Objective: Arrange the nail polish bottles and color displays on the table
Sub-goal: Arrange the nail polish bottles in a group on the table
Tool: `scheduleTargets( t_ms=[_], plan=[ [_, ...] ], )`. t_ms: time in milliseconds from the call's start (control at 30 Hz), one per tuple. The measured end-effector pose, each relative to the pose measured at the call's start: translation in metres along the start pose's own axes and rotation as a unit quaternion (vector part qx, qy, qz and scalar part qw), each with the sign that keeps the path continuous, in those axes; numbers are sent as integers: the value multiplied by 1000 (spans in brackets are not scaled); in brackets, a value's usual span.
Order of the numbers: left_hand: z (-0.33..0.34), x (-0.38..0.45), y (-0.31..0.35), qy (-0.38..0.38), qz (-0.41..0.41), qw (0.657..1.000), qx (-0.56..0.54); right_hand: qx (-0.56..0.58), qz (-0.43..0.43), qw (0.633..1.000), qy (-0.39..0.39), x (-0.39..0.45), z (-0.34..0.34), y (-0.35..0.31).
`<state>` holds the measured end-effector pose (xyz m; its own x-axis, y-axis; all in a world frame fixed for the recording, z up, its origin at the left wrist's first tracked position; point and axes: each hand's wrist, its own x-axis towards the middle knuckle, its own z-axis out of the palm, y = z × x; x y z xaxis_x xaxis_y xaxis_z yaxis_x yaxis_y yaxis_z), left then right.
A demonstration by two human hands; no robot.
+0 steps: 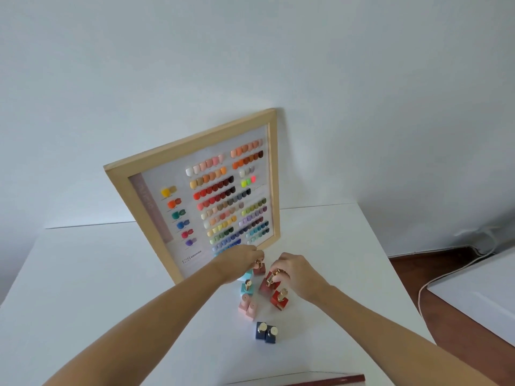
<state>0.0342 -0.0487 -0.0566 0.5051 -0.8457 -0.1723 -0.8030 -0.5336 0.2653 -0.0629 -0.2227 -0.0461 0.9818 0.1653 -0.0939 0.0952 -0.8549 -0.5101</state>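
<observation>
A wooden-framed color display with rows of painted nail tips leans against the wall on the white table. In front of it stands a cluster of square nail polish bottles with gold caps. My left hand grips the cap of a dusty-red bottle. My right hand holds the cap of a dark red bottle. Close by stand a bright red bottle, a turquoise bottle, two pink bottles and two navy bottles.
The table's right edge drops to a brown floor where a white cable runs. Another white surface sits at the right. A red-edged flat object lies at the table's near edge.
</observation>
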Motion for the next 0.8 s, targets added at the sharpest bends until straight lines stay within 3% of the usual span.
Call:
scheduleTargets(
  t_ms=[400, 800],
  plan=[
    [-31, 81, 53, 31, 17, 999, 29, 44, 95, 988, 114, -56, -81, 92],
    [-4, 188, 181, -39, 5, 999, 22, 46, 146, 985, 75, -131, -121, 214]
  ],
)
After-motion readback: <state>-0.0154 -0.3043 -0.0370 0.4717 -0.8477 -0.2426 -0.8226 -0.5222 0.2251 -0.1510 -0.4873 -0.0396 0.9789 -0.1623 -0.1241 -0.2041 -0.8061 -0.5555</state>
